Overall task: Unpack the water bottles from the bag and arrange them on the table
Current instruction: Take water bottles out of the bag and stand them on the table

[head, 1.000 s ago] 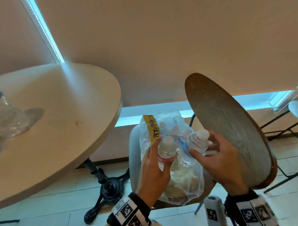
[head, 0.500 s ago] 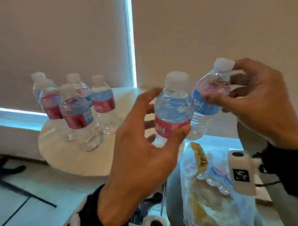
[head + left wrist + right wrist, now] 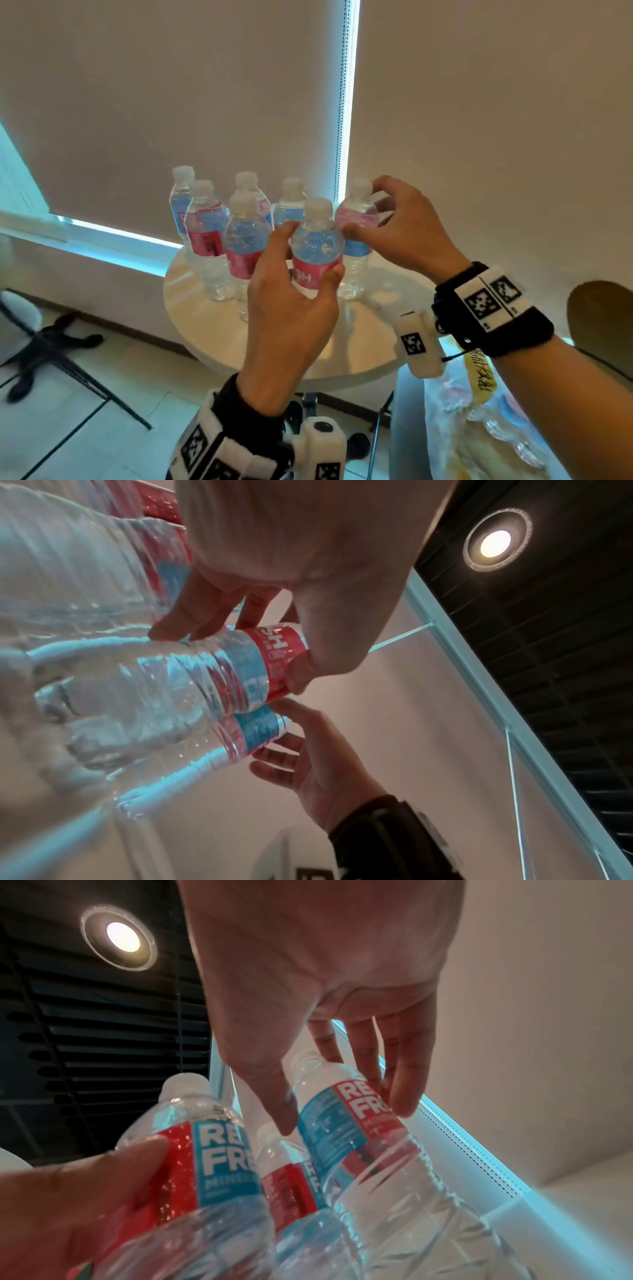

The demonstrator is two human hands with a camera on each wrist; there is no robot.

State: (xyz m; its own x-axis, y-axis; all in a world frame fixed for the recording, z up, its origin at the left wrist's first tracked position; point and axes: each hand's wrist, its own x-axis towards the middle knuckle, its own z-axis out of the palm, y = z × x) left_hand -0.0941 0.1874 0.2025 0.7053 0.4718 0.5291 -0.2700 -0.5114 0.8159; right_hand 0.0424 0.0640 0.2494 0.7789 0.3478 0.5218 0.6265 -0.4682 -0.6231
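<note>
Small clear water bottles with red and blue labels and white caps. My left hand (image 3: 310, 250) grips one bottle (image 3: 317, 240) round its label, thumb on the near side; its base is hidden behind the hand. My right hand (image 3: 363, 209) holds a second bottle (image 3: 356, 219) near the cap and shoulder, its base on the round white table (image 3: 359, 342). Several more bottles (image 3: 205, 236) stand upright just left and behind. The left wrist view shows my left hand (image 3: 236, 656) pinching its bottle (image 3: 171, 685). In the right wrist view my right hand (image 3: 346, 1115) has thumb and fingers on either side of its bottle (image 3: 342, 1123). A clear plastic bag (image 3: 479, 428) with a yellow tag lies at the bottom right.
The bag rests on a grey chair seat (image 3: 407, 428) close to the table's right edge. A brown round seat (image 3: 599, 315) stands at the far right. A chair with black legs (image 3: 51, 342) is on the tiled floor at the left. Drawn blinds hang behind the table.
Both hands lifted a bottle each out of the bag and carried them left to the round table. The bottles are now down among the standing ones.
</note>
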